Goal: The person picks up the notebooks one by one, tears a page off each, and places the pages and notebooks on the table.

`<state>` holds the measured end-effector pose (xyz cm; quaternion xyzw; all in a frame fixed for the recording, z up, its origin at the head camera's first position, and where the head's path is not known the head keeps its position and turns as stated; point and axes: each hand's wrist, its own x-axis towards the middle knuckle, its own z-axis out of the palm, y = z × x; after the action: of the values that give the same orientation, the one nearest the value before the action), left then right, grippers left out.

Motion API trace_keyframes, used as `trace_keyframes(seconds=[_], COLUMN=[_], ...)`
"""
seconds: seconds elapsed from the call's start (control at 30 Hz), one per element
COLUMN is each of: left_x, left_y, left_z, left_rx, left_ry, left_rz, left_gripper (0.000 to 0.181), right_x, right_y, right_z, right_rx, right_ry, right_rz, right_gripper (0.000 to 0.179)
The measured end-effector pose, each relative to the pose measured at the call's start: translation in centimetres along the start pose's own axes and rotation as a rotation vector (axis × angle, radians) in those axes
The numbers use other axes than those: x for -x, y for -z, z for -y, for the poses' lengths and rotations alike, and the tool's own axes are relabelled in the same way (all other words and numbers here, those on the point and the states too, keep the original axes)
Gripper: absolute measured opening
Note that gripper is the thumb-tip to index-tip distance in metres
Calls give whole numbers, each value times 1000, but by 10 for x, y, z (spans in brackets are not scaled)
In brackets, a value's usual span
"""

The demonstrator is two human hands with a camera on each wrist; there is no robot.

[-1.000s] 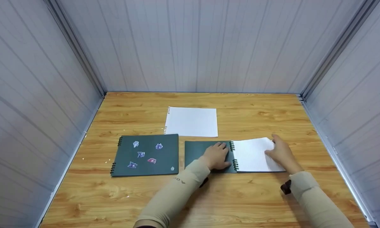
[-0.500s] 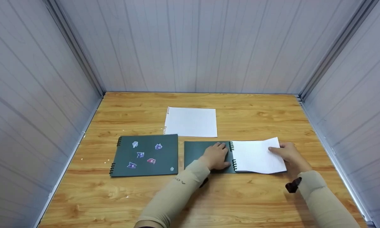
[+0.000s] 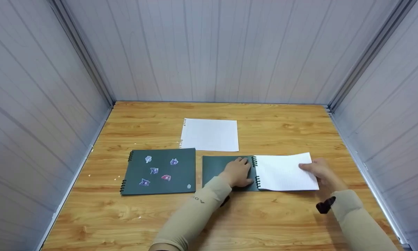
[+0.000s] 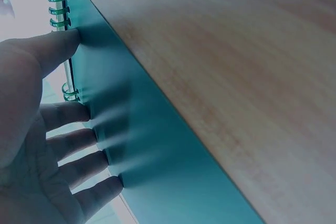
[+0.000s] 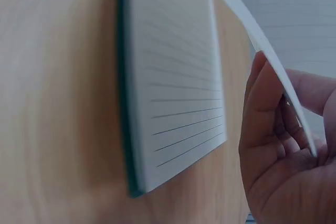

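A spiral notebook lies open, its dark green cover (image 3: 214, 167) folded out to the left of the black rings (image 3: 255, 161). My left hand (image 3: 236, 172) presses on that cover beside the rings, fingers spread and fairly straight, as the left wrist view also shows its fingertips (image 4: 113, 184) on the green surface. With thumb and fingers, my right hand (image 3: 322, 172) pinches the right edge of a white page (image 3: 282, 172). In the right wrist view this page (image 5: 273, 56) stands lifted and bowed above the lined pages (image 5: 178, 103) beneath.
Left of it lies a closed dark green spiral notebook (image 3: 176, 174) with several small stickers. Behind both, a loose white sheet (image 3: 210, 134) with a torn-hole edge rests on the wooden table (image 3: 275, 223). Pale walls (image 3: 209, 52) enclose the table at the back and sides.
My right hand has taken the page's edge between thumb and fingers and moved slightly right, drawing the lifted page flatter and tauter. The left hand stays in place on the cover.
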<state>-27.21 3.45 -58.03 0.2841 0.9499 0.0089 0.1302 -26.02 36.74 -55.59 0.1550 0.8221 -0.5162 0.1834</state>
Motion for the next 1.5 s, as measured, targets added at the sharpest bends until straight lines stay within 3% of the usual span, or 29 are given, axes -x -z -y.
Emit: trace_keyframes(seconds=[0.1, 0.3, 0.67, 0.77, 0.93, 1.13, 1.33, 1.43, 1.5], left_x=[0, -1, -2, -1, -1, -3, -1, 0, 1], left_y=[0, -2, -3, -1, -1, -2, -1, 1, 1], left_z=[0, 0, 2, 3, 3, 4, 7, 8, 8], left_rx=[6, 11, 37, 54, 88, 97, 130, 159, 177], left_ry=[1, 7, 16, 14, 10, 18, -9, -15, -17], left_rz=[6, 6, -19, -25, -23, -16, -12, 0, 12], left_gripper=[71, 71, 73, 76, 78, 80, 85, 88, 90], right_x=[1, 2, 2, 3, 3, 3, 4, 4, 5], right_y=[-5, -13, -17, -15, -10, -7, -8, -9, -7], right_z=[-11, -25, -29, -29, -33, -41, -47, -46, -45], right_rx=[43, -47, -146, -121, 17, -90, -136, -107, -21], right_ry=[4, -23, -21, -16, 48, 61, 34, 46, 75], right_rz=[11, 34, 36, 39, 19, 54, 3, -25, -55], right_gripper=[28, 37, 42, 45, 48, 42, 49, 54, 54])
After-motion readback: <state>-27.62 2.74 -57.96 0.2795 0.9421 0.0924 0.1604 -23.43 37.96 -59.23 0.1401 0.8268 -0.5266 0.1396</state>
